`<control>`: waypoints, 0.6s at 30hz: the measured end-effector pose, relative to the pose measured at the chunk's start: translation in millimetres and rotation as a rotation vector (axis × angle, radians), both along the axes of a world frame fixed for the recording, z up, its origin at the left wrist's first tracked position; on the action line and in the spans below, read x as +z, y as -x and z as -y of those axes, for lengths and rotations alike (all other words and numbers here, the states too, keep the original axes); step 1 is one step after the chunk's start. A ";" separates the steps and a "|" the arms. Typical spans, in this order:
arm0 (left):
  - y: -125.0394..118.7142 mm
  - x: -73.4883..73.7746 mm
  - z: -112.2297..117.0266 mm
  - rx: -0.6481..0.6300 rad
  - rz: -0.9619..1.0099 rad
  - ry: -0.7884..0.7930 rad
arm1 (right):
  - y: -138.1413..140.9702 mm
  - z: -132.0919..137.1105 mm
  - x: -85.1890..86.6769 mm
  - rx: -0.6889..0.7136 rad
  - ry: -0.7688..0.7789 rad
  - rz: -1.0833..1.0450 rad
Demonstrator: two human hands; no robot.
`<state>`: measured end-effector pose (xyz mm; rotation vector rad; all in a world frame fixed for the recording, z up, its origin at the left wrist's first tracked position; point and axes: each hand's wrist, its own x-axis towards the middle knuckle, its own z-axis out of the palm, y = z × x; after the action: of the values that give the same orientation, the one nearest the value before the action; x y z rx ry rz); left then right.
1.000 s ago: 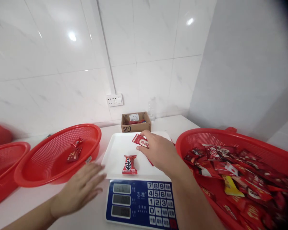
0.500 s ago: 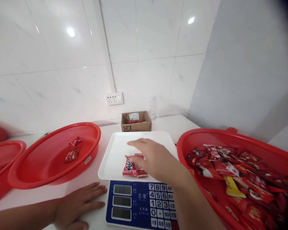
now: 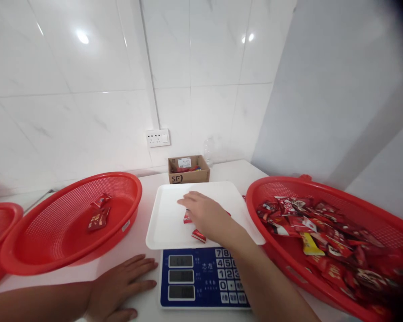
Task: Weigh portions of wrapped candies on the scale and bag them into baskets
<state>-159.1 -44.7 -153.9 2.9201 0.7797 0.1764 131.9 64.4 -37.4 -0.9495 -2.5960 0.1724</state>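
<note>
While bent low over the tray [image 3: 164, 201] of the scale [image 3: 206, 281], only loosely curled: fingers of the right hand [image 3: 206, 217], with undersides hidden, so impossible to tell whether gripping anything. Beneath and beside these fingers, lying on the scale's tray: small red packets [image 3: 199, 235], partly covered. Likely risk: sweeping the nearest packet over the scale's front edge with a low wrist, or skewing the reading by resting weight on the tray. Left of the scale, palm down on the white surface [image 3: 139, 247]: left hand [image 3: 121, 286], fingers apart, holding nothing visible, but close enough to nudge the scale if slid sideways. Right of the scale: heaped red basket [image 3: 339, 195], open to spilling if knocked by the right forearm. Behind the scale: cardboard box [image 3: 195, 176].
</note>
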 end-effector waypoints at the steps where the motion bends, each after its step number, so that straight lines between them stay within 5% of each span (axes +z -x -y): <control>1: 0.1 -0.4 -0.2 0.001 0.004 0.005 | -4.4 -1.3 1.2 -0.048 0.015 -0.026; 5: 1.1 -2.4 -0.2 0.004 0.012 0.016 | -24.7 2.7 -2.2 -0.262 0.102 -0.104; 11: 3.1 -6.3 0.0 0.019 0.021 -0.017 | -50.8 30.0 -29.9 -0.240 0.113 -0.097; 18: 2.8 -7.0 1.6 0.042 0.026 -0.068 | -108.6 109.0 -58.4 -0.363 -0.065 -0.392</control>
<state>-161.9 -46.3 -160.9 2.9596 0.8483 0.2490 240.4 -44.6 -95.8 -1.2066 -2.0289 0.1576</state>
